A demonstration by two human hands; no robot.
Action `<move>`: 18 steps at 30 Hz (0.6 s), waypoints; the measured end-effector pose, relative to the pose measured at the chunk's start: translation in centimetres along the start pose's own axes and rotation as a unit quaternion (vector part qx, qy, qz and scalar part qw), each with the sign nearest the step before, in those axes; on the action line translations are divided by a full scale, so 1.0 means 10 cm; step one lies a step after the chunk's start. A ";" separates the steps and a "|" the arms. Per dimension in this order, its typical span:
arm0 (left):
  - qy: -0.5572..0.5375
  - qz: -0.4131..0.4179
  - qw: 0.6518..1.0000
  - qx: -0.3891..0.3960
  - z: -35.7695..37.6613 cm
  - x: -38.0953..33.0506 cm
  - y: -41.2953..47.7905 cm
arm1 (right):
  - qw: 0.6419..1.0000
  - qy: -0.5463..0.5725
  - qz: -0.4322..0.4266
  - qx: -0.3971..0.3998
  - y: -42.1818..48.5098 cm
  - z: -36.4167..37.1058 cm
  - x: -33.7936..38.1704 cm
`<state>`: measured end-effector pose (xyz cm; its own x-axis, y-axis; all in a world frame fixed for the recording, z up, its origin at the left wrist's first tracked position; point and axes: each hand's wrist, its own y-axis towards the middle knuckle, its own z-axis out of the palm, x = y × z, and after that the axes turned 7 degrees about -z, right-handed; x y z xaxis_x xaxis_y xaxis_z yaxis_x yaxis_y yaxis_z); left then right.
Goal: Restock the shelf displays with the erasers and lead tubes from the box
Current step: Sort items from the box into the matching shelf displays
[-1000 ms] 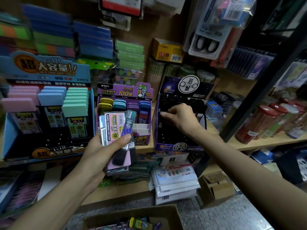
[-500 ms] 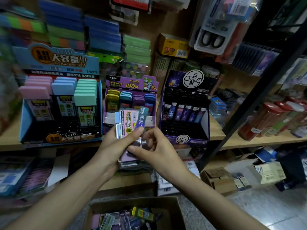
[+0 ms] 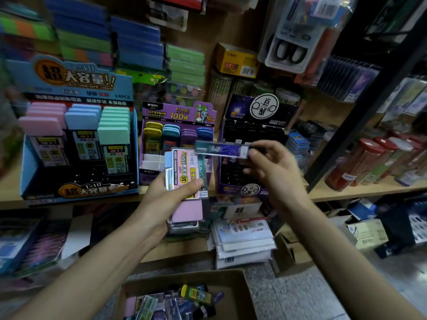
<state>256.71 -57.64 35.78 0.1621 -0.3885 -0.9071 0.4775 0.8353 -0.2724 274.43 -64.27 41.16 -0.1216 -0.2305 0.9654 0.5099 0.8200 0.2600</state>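
Pinching a slim dark lead tube (image 3: 221, 149) by its right end, the right hand (image 3: 279, 174) has drawn it clear of the stack of packs (image 3: 184, 167). The left hand (image 3: 157, 204) grips that stack, thumb curled across the pink front pack. Half a second ago both hands met at the stack; now the tube lies crosswise in the air, blurred, just in front of the black-and-purple display (image 3: 245, 107). A second ago the right hand was at that same display, so this looks like another round of slotting tubes in one by one. The tube would probably need turning upright to fit a slot. More stock lies in the cardboard box (image 3: 240, 294) below, so the restock seems far from finished.
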 end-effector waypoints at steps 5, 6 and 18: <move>-0.003 -0.006 1.000 -0.012 -0.08 -0.05 0.02 | 0.967 -0.218 -0.127 -0.027 0.40 -0.48 0.05; -0.005 -0.007 1.000 -0.016 -0.09 -0.06 0.03 | 0.955 -0.262 -0.141 -0.018 0.47 -0.53 0.02; 0.009 0.005 1.000 -0.025 -0.23 -0.06 0.12 | 0.841 -0.466 -0.204 0.186 0.95 -0.33 0.02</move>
<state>255.17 -55.49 35.27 0.1512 -0.3735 -0.9152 0.4321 0.8577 -0.2786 282.02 -58.27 43.74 -0.9243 -0.1639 0.3447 -0.0167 0.9196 0.3924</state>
